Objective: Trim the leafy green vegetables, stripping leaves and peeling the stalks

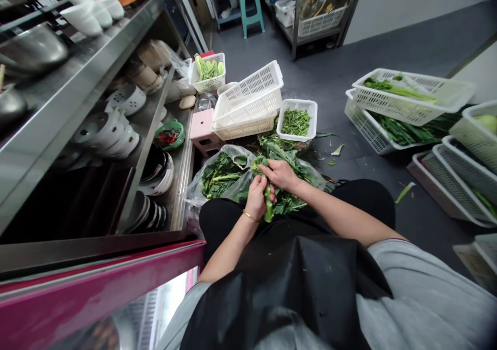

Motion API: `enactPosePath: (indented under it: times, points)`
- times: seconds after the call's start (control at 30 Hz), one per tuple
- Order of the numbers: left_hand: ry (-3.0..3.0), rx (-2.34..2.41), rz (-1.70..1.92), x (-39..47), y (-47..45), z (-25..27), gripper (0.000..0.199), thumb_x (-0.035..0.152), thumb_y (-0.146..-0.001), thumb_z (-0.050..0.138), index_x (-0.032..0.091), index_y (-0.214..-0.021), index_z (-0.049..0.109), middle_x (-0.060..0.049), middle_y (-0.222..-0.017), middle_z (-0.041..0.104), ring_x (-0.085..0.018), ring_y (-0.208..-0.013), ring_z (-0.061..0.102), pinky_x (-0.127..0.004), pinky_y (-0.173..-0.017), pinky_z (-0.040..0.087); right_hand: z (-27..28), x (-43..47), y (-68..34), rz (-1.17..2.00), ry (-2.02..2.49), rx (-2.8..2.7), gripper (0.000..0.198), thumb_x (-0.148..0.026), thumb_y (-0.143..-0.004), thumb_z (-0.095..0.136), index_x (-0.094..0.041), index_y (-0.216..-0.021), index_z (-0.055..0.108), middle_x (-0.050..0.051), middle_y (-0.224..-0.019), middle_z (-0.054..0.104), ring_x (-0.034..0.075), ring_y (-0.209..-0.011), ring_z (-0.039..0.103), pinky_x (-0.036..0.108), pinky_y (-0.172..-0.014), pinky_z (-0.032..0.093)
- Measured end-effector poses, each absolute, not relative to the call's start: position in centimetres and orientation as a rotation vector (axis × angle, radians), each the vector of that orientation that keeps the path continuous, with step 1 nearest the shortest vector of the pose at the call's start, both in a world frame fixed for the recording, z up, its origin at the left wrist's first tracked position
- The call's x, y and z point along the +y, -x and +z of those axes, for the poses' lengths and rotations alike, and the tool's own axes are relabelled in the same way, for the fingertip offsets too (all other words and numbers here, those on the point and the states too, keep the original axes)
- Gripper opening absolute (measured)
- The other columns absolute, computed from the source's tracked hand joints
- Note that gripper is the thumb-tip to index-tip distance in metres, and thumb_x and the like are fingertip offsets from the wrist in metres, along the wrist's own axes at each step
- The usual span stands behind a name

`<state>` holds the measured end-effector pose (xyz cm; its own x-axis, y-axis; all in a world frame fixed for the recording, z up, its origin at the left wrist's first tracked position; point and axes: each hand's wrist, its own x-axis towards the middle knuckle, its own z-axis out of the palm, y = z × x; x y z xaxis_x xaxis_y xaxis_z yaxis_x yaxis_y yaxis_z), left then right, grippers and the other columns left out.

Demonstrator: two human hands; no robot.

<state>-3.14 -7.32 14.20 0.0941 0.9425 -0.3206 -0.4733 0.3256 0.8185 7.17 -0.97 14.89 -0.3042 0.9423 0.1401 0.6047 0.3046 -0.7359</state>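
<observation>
My left hand [256, 197], with a gold bracelet at the wrist, is closed around a thick green vegetable stalk [268, 210]. The stalk's lower end sticks out below my fingers. At its leafy top, my right hand [283, 175] is closed with its thumb and fingers pressed against it. Both hands are close together over my lap. Left of them lies a clear plastic bag [194, 189] with dark leafy greens [221, 176] in it. More loose leaves [287, 202] lie beneath and beyond my right hand.
A white basket of cut greens [297, 122] stands ahead, near stacked white baskets [248, 101] and a pink stool [202, 127]. Steel shelves with bowls [104, 132] line the left. Several vegetable baskets [411, 99] stand at right. Scraps [337, 149] lie on the floor.
</observation>
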Motion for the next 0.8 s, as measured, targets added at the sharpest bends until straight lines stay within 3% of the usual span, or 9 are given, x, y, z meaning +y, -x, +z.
enactPosePath:
  times: [0.17, 0.27, 0.47, 0.6, 0.67, 0.8]
  points:
    - [-0.584, 0.896, 1.266, -7.0, 4.6, 16.6, 0.039, 0.059, -0.085, 0.044, 0.02, -0.085, 0.049, 0.006, -0.051, 0.038, -0.005, -0.035, 0.031, -0.022, -0.041, 0.036, 13.7, -2.6, -7.2, 1.463, 1.029, -1.41, 0.056, -0.067, -0.083, 0.038, -0.016, -0.085, 0.061, 0.003, -0.066, 0.06, 0.013, -0.055, 0.054, 0.026, -0.053, 0.044]
    - [-0.55, 0.844, 1.141, -6.9, 5.4, 16.8, 0.041, 0.056, -0.088, 0.038, 0.018, -0.081, 0.052, 0.006, -0.048, 0.034, -0.006, -0.034, 0.029, -0.025, -0.043, 0.039, 14.9, -3.2, -7.6, 1.57, 0.977, -1.439, 0.051, -0.064, -0.082, 0.045, -0.015, -0.083, 0.06, 0.0, -0.058, 0.055, 0.011, -0.048, 0.048, 0.023, -0.047, 0.039]
    - [-0.54, 0.761, 1.069, -6.8, 5.4, 15.7, 0.031, 0.047, -0.087, 0.045, 0.017, -0.082, 0.053, 0.003, -0.052, 0.044, -0.01, -0.04, 0.042, -0.027, -0.048, 0.045, 18.2, -1.0, -8.5, 1.022, 1.093, -1.905, 0.028, -0.039, -0.086, 0.051, -0.016, -0.069, 0.052, 0.0, -0.063, 0.056, 0.011, -0.058, 0.049, 0.023, -0.058, 0.038]
    - [-0.335, 0.92, 1.091, -5.4, 4.3, 13.8, 0.028, 0.042, -0.086, 0.049, 0.017, -0.075, 0.051, 0.003, -0.051, 0.042, -0.008, -0.039, 0.038, -0.025, -0.048, 0.043, 16.1, -2.0, -7.3, 0.608, 1.121, -2.168, 0.004, -0.016, -0.077, 0.051, -0.016, -0.074, 0.052, 0.006, -0.077, 0.057, 0.016, -0.071, 0.051, 0.025, -0.064, 0.039]
    - [-0.201, 1.062, 1.129, -4.5, 3.7, 12.3, 0.029, 0.039, -0.086, 0.05, 0.016, -0.069, 0.049, 0.004, -0.05, 0.04, -0.007, -0.039, 0.037, -0.022, -0.047, 0.041, 14.6, -3.2, -6.5, 0.595, 0.951, -2.266, 0.006, -0.013, -0.076, 0.049, -0.017, -0.079, 0.053, 0.007, -0.08, 0.057, 0.017, -0.074, 0.052, 0.026, -0.065, 0.041]
    - [-0.141, 1.102, 1.04, -3.8, 3.7, 10.1, 0.026, 0.036, -0.086, 0.05, 0.015, -0.072, 0.052, 0.003, -0.052, 0.044, -0.007, -0.039, 0.04, -0.022, -0.046, 0.04, 14.2, -1.1, -8.0, 0.646, 0.996, -2.09, 0.014, -0.023, -0.09, 0.04, -0.017, -0.085, 0.052, 0.007, -0.079, 0.058, 0.017, -0.075, 0.054, 0.027, -0.07, 0.043]
